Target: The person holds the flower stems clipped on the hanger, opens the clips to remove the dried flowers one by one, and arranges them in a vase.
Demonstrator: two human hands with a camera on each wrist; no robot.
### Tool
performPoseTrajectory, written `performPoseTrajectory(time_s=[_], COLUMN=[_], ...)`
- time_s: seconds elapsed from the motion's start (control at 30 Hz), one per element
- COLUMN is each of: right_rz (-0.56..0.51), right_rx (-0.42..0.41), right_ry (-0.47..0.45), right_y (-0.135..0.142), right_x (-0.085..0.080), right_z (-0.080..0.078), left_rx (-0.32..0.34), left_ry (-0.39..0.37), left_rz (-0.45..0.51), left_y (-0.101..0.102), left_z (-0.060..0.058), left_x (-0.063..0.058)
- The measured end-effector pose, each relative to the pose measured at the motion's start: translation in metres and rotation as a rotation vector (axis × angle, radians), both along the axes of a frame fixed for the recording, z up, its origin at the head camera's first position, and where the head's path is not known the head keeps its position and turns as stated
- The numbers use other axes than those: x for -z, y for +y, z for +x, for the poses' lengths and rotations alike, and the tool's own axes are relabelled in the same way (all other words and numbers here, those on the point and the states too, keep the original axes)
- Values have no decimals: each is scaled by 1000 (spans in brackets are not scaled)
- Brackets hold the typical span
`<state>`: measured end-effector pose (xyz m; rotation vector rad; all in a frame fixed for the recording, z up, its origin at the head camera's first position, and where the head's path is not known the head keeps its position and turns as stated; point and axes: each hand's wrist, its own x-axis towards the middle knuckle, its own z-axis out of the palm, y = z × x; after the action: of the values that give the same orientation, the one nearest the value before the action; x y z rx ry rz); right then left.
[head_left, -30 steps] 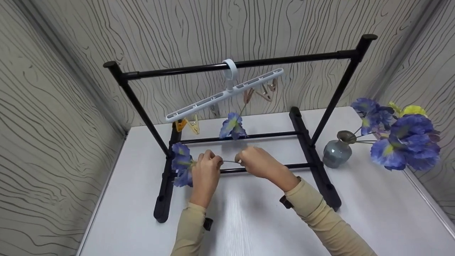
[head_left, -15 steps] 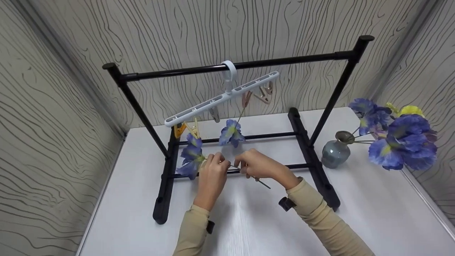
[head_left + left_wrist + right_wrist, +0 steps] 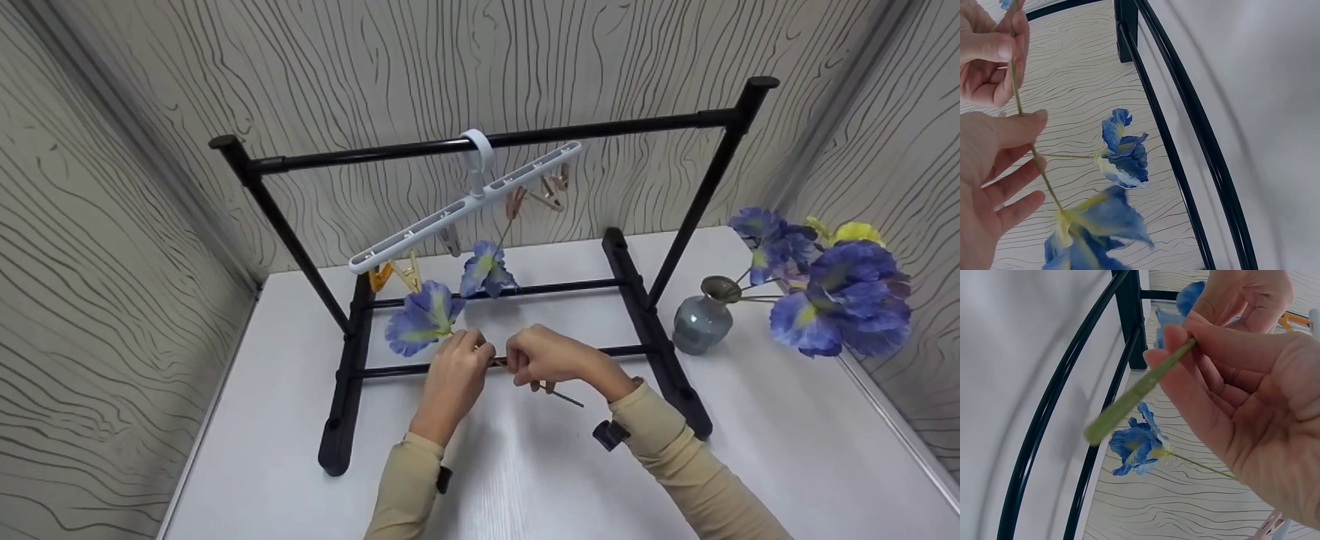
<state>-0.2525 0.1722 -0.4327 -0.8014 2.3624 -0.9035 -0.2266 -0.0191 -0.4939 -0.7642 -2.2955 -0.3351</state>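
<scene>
A blue-purple artificial iris with a yellow centre is held by its thin green stem between both hands. My left hand pinches the stem just below the bloom, thumb against fingers. Farther down the stem, my right hand grips it between thumb and fingers; the cut stem end sticks out past them. Behind the hands, a second iris hangs head-down from a pink clip on the pale blue hanger.
A black rack stands around the work, carrying the hanger. Orange and yellow clips dangle at the hanger's left end, more pink ones at its right. To the right, a grey-blue vase leans with several flowers.
The held iris has swung up and to the right, its bloom turning toward the back. Both hands have shifted slightly right and nearer, and the stem's end now shows below the right hand.
</scene>
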Motion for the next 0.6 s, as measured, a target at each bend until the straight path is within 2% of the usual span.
performPoseTrajectory(time_s=[0.17, 0.33, 0.43, 0.6], right_rz=[-13, 11, 74, 135], right_rx=[-10, -19, -28, -17], right_ry=[3, 81, 215, 463], right_y=[4, 6, 4, -1], right_x=[5, 8, 8, 7], right_z=[1, 2, 4, 9], left_rx=[18, 10, -2, -23], left_ry=[-4, -32, -44, -12], left_rz=[-36, -33, -31, -37], left_y=[1, 1, 2, 4], left_z=[0, 1, 1, 1], left_x=[3, 4, 5, 7])
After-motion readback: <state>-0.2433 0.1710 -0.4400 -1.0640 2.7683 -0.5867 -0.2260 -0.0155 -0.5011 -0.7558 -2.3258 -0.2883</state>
